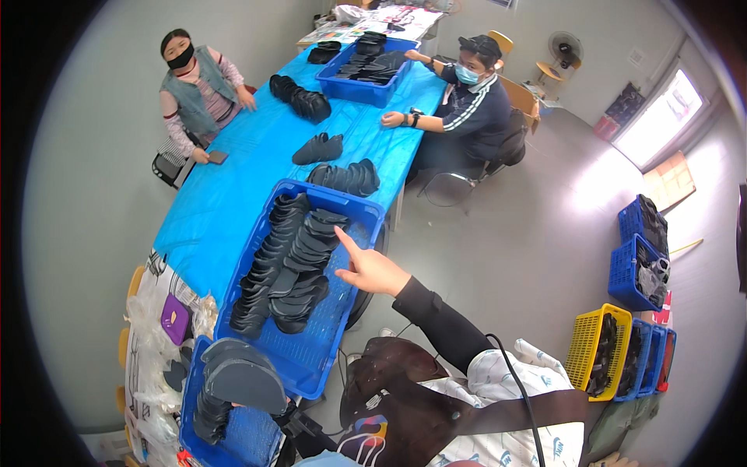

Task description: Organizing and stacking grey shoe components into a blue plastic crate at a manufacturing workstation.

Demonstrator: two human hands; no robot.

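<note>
Head view looked down a long desk covered in blue sheeting, and honestly it was a busy one. At the desk's near left corner the left hand sat mostly hidden, clamped on a grey insole-shaped piece held flat over a blue crate with more dark pieces stacked on edge inside. A purple pouch lay on clear plastic bags just left of that. Next along, a second blue crate held two rough rows of black insoles. The right hand hovered at that crate's right rim, index finger out and pointing at the stack, other fingers curled, gripping nothing.

Risk-wise, that crate looked like it overhung the desk's right edge, so a bump from the pointing arm could probably tip it. The grey piece also seemed to be pinched at just one end, so it might slip.

Counts: three blue crates on the desk, including the far crate; four loose insole piles further up; two seated people, one on each side. On the floor at right: two stacked blue baskets, plus one yellow basket with more blue ones beside it.
</note>
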